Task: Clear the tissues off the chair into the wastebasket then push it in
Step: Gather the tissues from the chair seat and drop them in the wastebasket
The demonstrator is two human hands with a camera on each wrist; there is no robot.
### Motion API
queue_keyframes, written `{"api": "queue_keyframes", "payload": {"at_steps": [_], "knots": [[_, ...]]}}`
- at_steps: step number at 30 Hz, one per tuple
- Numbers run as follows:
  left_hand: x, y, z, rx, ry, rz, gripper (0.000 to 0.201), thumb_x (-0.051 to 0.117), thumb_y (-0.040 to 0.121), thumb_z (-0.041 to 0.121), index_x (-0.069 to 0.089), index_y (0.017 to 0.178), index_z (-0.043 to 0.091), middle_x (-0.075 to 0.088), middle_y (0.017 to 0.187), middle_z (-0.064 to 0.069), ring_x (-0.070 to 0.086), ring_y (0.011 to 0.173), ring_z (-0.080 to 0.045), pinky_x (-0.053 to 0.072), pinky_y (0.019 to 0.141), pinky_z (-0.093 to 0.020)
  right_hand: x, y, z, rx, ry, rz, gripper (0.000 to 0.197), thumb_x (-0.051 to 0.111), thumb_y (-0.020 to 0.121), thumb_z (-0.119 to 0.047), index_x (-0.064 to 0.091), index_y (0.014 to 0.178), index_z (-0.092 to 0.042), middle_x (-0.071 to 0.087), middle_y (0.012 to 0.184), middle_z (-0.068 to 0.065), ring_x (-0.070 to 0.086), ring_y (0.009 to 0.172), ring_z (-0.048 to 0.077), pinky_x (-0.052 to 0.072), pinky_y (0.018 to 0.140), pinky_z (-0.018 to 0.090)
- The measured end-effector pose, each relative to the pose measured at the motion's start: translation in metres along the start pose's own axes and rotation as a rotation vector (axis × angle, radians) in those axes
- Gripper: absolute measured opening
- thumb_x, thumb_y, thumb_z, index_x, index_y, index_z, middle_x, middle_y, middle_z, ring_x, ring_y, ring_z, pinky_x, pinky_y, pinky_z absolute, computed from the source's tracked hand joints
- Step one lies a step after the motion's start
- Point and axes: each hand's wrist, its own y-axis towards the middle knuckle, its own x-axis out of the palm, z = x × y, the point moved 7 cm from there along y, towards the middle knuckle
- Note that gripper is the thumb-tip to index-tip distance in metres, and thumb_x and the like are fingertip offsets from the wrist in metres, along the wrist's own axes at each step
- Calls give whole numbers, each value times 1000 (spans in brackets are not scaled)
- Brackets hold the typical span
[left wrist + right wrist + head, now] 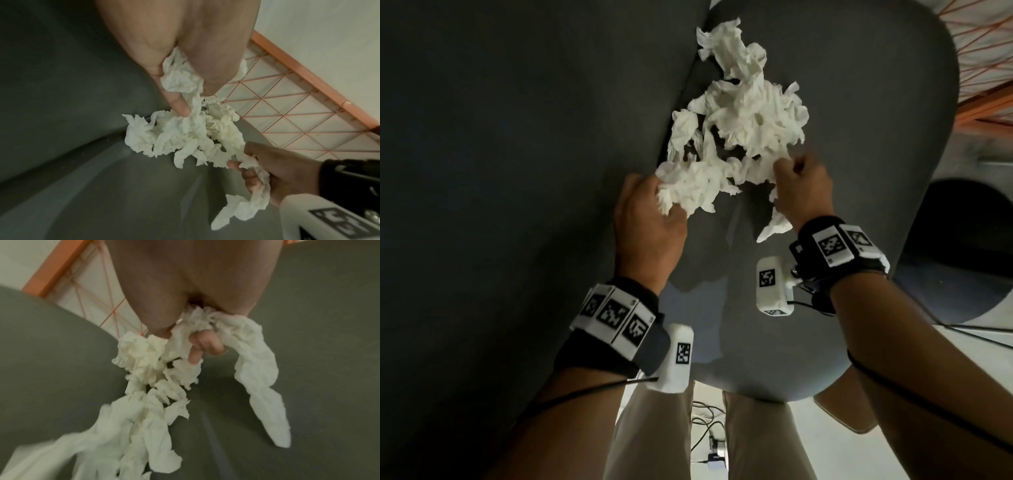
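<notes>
A heap of crumpled white tissues (736, 116) lies on the dark grey chair seat (842, 113), against the backrest (517, 171). My left hand (654, 209) grips the near-left end of the heap (180, 129), fingers and thumb curled round tissue. My right hand (796, 185) grips the near-right end, and a twisted strand (259, 369) hangs from its fist down over the seat. Both hands show in the left wrist view, the right hand (267, 172) holding its strand there. No wastebasket is identifiable in any view.
An orange-framed wire grid (989, 61) over a pale surface stands beyond the chair's far right edge. A dark round shape (962, 240) lies to the right on the floor. My legs and some cables (705, 428) show below the seat's front edge.
</notes>
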Motion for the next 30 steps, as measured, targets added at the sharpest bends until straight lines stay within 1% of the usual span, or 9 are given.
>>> {"api": "queue_keyframes", "payload": {"at_steps": [6, 9, 12, 15, 18, 20, 24, 27, 30], "knots": [[7, -13, -2, -91, -94, -168, 35, 54, 82, -5, 58, 109, 18, 61, 101, 8, 59, 91, -9, 45, 64, -5, -14, -18, 24, 58, 168, 57, 14, 46, 77, -23, 59, 81, -27, 61, 78, 2, 58, 68, 21, 55, 68, 43], [14, -10, -8, -172, -63, -217, 20, 57, 89, 21, 58, 108, 25, 63, 93, 8, 62, 84, -11, 45, 61, -15, -21, -29, 34, 139, 173, 68, 16, 51, 76, -32, 60, 73, -19, 60, 74, 1, 56, 69, 19, 54, 70, 44], [22, -2, -10, -152, 27, -215, 26, 64, 86, 40, 58, 105, 23, 63, 92, 10, 60, 82, -13, 45, 65, -28, -27, -38, 48, 175, 136, 107, 20, 59, 74, -37, 56, 63, -20, 58, 66, -1, 55, 65, 18, 57, 72, 47], [34, 8, -6, -131, 96, -225, 35, 66, 88, 29, 48, 117, 22, 55, 97, 8, 51, 88, -18, 40, 71, -29, -28, -40, 53, 146, 70, 115, 20, 58, 72, -21, 49, 55, -27, 52, 61, -4, 55, 64, 22, 57, 70, 47], [51, 24, 2, -100, 122, -302, 52, 64, 90, 26, 39, 136, 30, 62, 112, -3, 59, 98, -24, 53, 82, -38, -21, -35, 50, 67, 36, 62, 27, 47, 73, -1, 44, 62, -25, 54, 70, 3, 61, 69, 26, 52, 64, 36], [63, 32, 6, -28, 206, -341, 43, 61, 91, 28, 49, 132, 27, 66, 117, -6, 63, 104, -29, 56, 85, -44, -12, -30, 44, 9, 5, 15, 32, 40, 68, 3, 46, 65, -28, 62, 82, 10, 67, 80, 35, 56, 66, 40], [59, 38, 10, 5, 135, -259, 22, 55, 92, 30, 64, 100, 12, 69, 99, -9, 64, 89, -29, 55, 76, -40, 1, -29, 28, -44, -48, -86, 26, 40, 87, -5, 57, 86, -24, 61, 79, -4, 61, 73, 20, 52, 61, 19], [39, 27, 8, 37, 65, -139, 21, 58, 90, 31, 62, 87, 10, 58, 88, -5, 54, 78, -19, 42, 68, -28, 18, -34, 24, -32, -107, -218, 16, 55, 83, -30, 57, 99, -32, 66, 93, -7, 65, 84, 19, 57, 80, 37], [21, 5, 0, -21, 63, -125, 11, 66, 86, 24, 60, 87, 15, 48, 94, 1, 48, 78, -12, 32, 58, -13, 38, -41, 29, -74, -381, -299, 40, 64, 79, -55, 51, 114, -38, 62, 116, -7, 62, 99, 21, 52, 89, 42]]}}
